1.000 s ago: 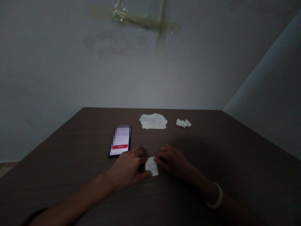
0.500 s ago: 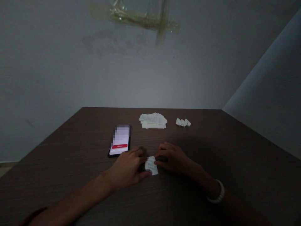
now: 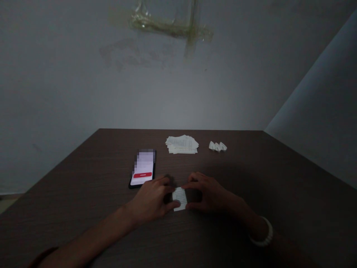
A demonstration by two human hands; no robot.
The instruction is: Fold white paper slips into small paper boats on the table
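Note:
A small white printed paper slip point(image 3: 180, 198) lies on the dark wooden table point(image 3: 251, 175) between my hands. My left hand point(image 3: 152, 199) rests on the table with its fingers curled, and thumb and fingertips press on the slip's left edge. My right hand point(image 3: 208, 193) pinches the slip's right side, thumb below and fingers above. A white bracelet point(image 3: 262, 238) sits on my right wrist.
A lit phone point(image 3: 142, 168) lies face up just behind my left hand. Farther back sits a stack of similar paper slips point(image 3: 182, 144), with a few folded white paper pieces point(image 3: 218, 146) to its right. Grey walls close in behind and at the right.
My right hand has shifted a little toward me and its thumb has come under the slip's right edge. The slip has turned slightly. My left hand has stayed put.

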